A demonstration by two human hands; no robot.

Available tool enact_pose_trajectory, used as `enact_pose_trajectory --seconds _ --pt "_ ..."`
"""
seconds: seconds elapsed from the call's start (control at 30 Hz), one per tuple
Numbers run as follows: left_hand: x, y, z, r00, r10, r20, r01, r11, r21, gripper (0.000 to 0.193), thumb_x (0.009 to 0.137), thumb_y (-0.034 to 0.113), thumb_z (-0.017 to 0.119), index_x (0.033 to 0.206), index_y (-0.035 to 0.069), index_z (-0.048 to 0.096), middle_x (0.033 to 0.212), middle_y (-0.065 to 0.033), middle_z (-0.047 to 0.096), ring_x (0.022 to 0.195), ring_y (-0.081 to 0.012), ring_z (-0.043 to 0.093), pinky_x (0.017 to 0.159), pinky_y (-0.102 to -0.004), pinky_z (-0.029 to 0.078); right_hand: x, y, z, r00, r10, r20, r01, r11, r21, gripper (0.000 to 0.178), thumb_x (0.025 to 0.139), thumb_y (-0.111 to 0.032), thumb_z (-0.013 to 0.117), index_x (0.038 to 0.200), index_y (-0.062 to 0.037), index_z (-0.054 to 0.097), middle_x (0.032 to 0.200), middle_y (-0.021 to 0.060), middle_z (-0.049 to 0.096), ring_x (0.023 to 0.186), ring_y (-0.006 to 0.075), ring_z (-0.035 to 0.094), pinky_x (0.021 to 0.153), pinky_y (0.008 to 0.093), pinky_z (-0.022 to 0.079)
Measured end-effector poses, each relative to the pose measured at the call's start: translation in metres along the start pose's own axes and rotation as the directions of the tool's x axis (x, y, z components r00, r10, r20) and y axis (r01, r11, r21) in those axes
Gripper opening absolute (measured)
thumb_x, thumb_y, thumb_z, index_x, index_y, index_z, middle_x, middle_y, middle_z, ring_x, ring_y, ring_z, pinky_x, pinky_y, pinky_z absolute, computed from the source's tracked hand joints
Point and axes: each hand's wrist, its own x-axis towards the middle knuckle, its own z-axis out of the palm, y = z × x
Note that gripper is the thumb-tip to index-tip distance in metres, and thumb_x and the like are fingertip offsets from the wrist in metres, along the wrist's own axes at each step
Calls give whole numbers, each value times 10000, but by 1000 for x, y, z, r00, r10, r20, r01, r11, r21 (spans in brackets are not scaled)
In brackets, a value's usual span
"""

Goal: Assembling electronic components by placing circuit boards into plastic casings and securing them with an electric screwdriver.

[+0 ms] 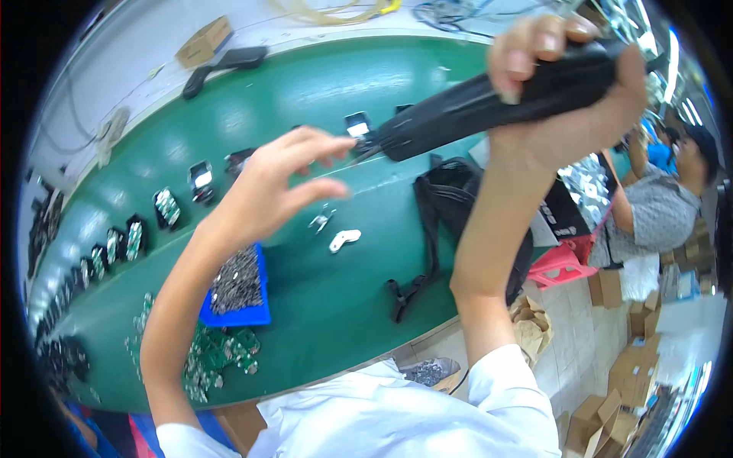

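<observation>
My right hand [573,118] is raised at the upper right, with its fingers wrapped round a black electric screwdriver [450,114]. The screwdriver slants down to the left, its thin bit toward my left hand [279,183]. My left hand is over the table, thumb and fingers apart, with the fingertips close to the bit; whether they touch it I cannot tell. Behind the bit lies a small black device with a light square face [356,124]. On the table below the hands are a white curved part [345,240] and a few small bits [321,220].
A blue tray [266,305] of small metal pieces stands by my left forearm, beside loose green circuit boards [221,355]. Several black housings [166,208] line the green table's left side. A black bag [450,187] lies at right; a person [649,206] sits beyond.
</observation>
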Motion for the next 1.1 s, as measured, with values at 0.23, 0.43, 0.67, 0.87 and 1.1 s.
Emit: enact_pose_trajectory --seconds 0.23,0.43,0.67,0.87,1.1 --pt "-18 18 3 999 -37 17 36 998 48 152 806 -36 726 956 -48 705 895 -67 696 743 -177 580 689 -306 469 0 39 29 960 -14 -280 8 1000 -23 402 930 -360 522 744 -7 577 565 153 591 363 258 520 340 329 402" --pt "-42 15 6 924 -372 -90 333 896 -293 114 780 -71 631 879 -66 688 842 -105 692 653 -162 584 609 -272 489 -5 24 29 985 -9 -171 18 999 49 448 914 -327 540 596 -12 542 510 163 582 330 278 522 322 336 407" --pt "-60 9 4 902 -415 119 401 705 -584 179 756 -78 632 917 -63 708 808 -134 692 606 -177 600 544 -264 509 -8 13 39 977 118 -178 -90 983 160 520 933 -397 521 594 -4 558 495 154 571 325 269 515 323 328 398" --pt "-66 15 12 901 -429 59 351 642 -681 190 769 -76 639 946 -67 708 796 -140 695 606 -180 611 533 -271 516 -9 9 41 972 144 -184 -115 981 159 543 952 -447 523 623 -16 549 510 147 578 332 261 518 326 322 387" --pt "-71 39 30 817 -431 -382 204 837 -508 164 816 -31 690 977 -62 694 796 -142 697 620 -191 630 517 -282 521 -9 16 46 960 123 -253 -86 985 152 506 969 -479 532 723 -36 534 554 136 590 357 253 540 330 317 379"
